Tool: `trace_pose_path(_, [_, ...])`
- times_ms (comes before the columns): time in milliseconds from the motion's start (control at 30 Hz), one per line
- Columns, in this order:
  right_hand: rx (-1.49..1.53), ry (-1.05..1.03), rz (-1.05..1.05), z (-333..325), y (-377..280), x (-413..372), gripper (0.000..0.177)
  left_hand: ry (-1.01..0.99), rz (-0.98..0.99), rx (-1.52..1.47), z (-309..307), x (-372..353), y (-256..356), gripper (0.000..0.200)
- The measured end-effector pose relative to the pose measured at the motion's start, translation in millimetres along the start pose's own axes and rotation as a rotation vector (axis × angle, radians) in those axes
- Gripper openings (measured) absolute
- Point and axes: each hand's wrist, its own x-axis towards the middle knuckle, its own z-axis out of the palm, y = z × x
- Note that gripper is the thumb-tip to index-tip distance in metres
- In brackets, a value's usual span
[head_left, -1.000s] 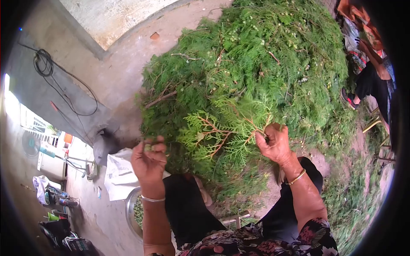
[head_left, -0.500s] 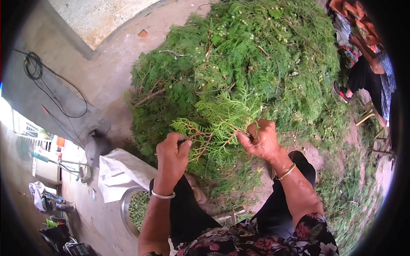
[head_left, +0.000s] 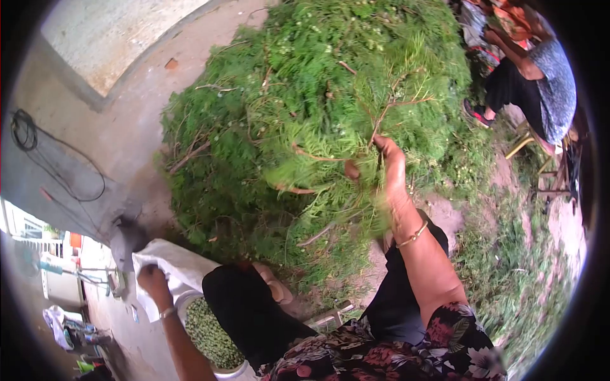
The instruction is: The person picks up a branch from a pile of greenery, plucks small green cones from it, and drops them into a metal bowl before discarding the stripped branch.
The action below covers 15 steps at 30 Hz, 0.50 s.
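My right hand (head_left: 389,159) is closed on a leafy evergreen branch (head_left: 383,117), whose sprays are partly blurred, in front of a big heap of cut evergreen branches (head_left: 305,82). My left hand (head_left: 154,284) is out at the lower left, beside the rim of a metal basin (head_left: 184,298) and over a white sack (head_left: 184,260). Its fingers look curled in; whatever they hold, if anything, does not show. Small green cones (head_left: 213,333) fill the basin, which stands next to my left knee.
Another person (head_left: 549,73) sits at the upper right, beside the heap. A coiled black cable (head_left: 25,130) lies on the concrete at left. Loose green clippings (head_left: 521,286) cover the ground at right. A floor fan (head_left: 32,263) and assorted items stand at far left.
My left hand has left the sprig and swung down and left to the basin. My right hand has risen slightly with the branch. The whole view has shifted a little.
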Motion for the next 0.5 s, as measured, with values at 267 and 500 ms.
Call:
trace_pose_path(267, [0.150,-0.158,-0.086,8,6,-5,0.020,-0.308,-0.292,0.862,-50,-93,-111,0.040])
trace_pose_path(500, [0.104,-0.171,0.085,5,17,-1,0.032,-0.348,-0.057,0.100,7,-65,27,0.034])
